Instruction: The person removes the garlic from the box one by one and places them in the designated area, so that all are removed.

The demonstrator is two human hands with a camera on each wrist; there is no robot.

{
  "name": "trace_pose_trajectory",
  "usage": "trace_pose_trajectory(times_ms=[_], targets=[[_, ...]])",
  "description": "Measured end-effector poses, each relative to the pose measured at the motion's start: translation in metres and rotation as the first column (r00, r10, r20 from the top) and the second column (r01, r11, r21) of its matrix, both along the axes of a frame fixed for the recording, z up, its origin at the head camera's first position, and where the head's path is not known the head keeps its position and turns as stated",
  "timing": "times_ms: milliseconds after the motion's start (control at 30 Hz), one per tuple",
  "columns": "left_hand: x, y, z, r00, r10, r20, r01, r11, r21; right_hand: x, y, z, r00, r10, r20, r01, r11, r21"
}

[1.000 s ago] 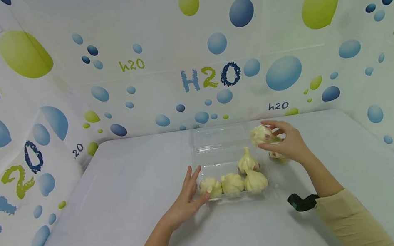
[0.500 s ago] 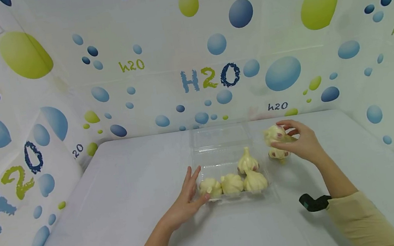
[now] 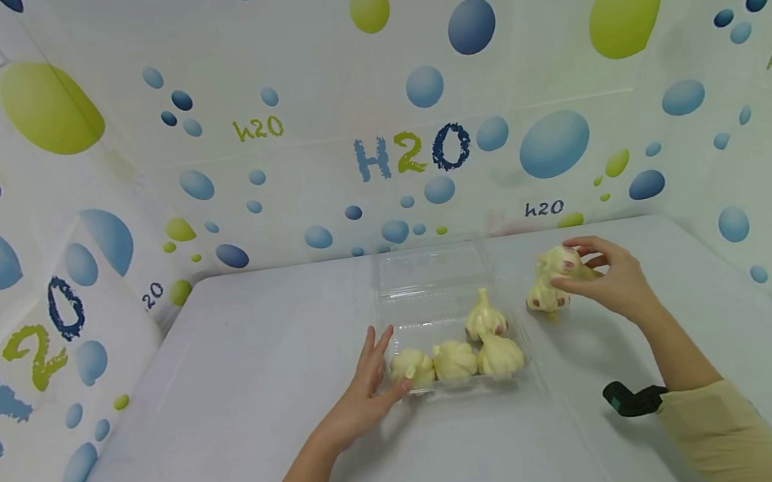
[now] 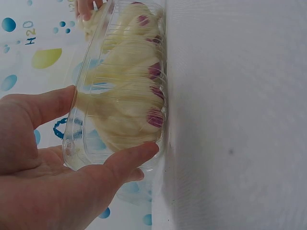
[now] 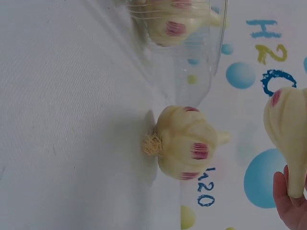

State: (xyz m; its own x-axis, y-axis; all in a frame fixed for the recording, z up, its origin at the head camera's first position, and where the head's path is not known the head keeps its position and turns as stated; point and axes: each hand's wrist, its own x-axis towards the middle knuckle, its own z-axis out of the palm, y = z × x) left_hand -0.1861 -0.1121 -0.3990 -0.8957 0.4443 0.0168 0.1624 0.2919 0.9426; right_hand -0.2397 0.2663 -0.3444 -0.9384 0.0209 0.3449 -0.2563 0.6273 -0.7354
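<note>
My left hand (image 3: 364,400) rests at the left front corner of a clear plastic box (image 3: 414,315), its fingers straight along the side. The left wrist view shows its thumb against the box wall and a fingertip at the rim (image 4: 72,139). Several garlic bulbs (image 3: 456,360) sit in the box, in the front row and at the right. In my right hand (image 3: 609,275), to the box's right, a garlic bulb (image 3: 561,259) is held between thumb and fingers, above the table. Another garlic bulb (image 5: 187,143) stands on the table just below it, partly hidden in the head view.
The box's transparent lid (image 3: 430,268) lies folded back toward the rear edge of the white table (image 3: 243,384). Behind rises a wall covering (image 3: 302,63) printed with blue and green drops. Black wrist cameras (image 3: 634,398) sit at both sleeves.
My right hand has carried its garlic bulb rightward and slightly nearer, from beside the box's rear right to over the bulb on the table. The left hand and box stay put.
</note>
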Motion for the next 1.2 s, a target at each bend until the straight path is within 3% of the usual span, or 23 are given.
trace_pose_trajectory(times_ms=[533, 1200], targets=[[-0.001, 0.0, -0.001, 1.0, 0.005, 0.006, -0.005, 1.0, -0.004, 0.006, 0.026, -0.004, 0.997, -0.062, 0.055, 0.062, 0.998, 0.004], [0.0, -0.001, -0.001, 1.0, 0.005, 0.008, -0.005, 1.0, -0.011, 0.0, 0.041, -0.012, 0.985, -0.048, 0.166, 0.047, 0.999, 0.009]])
